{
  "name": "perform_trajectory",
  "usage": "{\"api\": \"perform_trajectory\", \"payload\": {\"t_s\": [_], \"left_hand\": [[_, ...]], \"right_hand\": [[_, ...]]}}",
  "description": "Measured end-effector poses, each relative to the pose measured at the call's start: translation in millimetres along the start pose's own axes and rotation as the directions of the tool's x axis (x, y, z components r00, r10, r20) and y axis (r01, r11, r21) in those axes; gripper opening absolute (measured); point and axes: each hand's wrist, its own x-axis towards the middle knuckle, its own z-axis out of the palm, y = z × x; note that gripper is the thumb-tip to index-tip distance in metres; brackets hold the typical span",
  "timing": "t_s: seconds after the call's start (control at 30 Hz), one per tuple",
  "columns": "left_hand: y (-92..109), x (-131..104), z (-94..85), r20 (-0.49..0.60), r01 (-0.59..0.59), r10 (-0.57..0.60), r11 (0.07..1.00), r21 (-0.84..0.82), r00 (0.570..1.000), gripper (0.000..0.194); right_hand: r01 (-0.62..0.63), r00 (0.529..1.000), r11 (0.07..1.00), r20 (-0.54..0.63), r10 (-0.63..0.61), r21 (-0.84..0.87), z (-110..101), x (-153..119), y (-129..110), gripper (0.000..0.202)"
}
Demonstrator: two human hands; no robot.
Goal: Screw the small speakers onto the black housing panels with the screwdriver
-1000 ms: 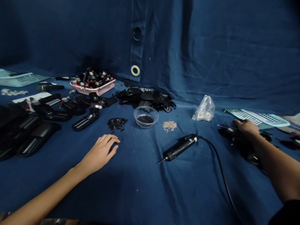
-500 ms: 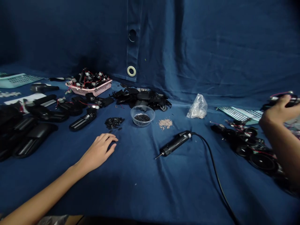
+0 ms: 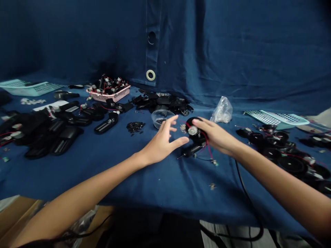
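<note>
Blue tabletop cloth (image 3: pixel 139 186) spreads wide before you, with a blue curtain (image 3: pixel 90 38) behind. Near the middle, your right hand (image 3: pixel 218 136) has its fingers closed around a black part with red wires (image 3: pixel 198 135), held in front of the screwdriver (image 3: pixel 189 151). Your left hand (image 3: pixel 161 143) is to its left, fingers loosely parted, thumb just beside the part; contact is unclear. Farther back sit a clear bowl (image 3: pixel 155 123) and a pile of small silvery pieces (image 3: pixel 182 128), with more black parts (image 3: pixel 289 164) at right
</note>
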Motion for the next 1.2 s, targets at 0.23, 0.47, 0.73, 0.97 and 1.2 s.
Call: {"api": "perform_trajectory", "payload": {"t_s": [0.23,0.47,0.73,0.97,1.2], "left_hand": [[-3.9,-6.1,2.2,-0.088,0.060,-0.062,0.998,-0.028,0.994,0.057],[-25.9,-36.7,-33.3,-0.345,0.089,-0.204,0.943,-0.321,0.916,0.052],[-63.2,-95.6,-62.2,-0.290,0.429,-0.406,0.903,0.017,0.867,0.055],[-54.2,-118.8,-69.4,-0.229,0.425,-0.359,0.718,0.551,0.905,0.053],[-54.4,-112.7,-69.4,-0.235,0.351,-0.278,0.517,0.781,0.932,0.050]], "right_hand": [[-0.103,0.977,0.975,0.205,0.062,0.195,38.8,-4.1,15.8,0.042],[-0.179,0.969,0.947,0.216,0.122,0.269,1.0,-6.7,17.5,0.045],[0.014,1.000,0.977,-0.003,-0.013,0.214,-20.7,-33.1,47.9,0.031],[-0.023,0.999,0.981,-0.040,0.015,-0.192,17.1,-73.0,77.5,0.039],[0.081,0.990,0.707,-0.023,-0.137,-0.702,33.1,-75.4,89.0,0.042]]}}
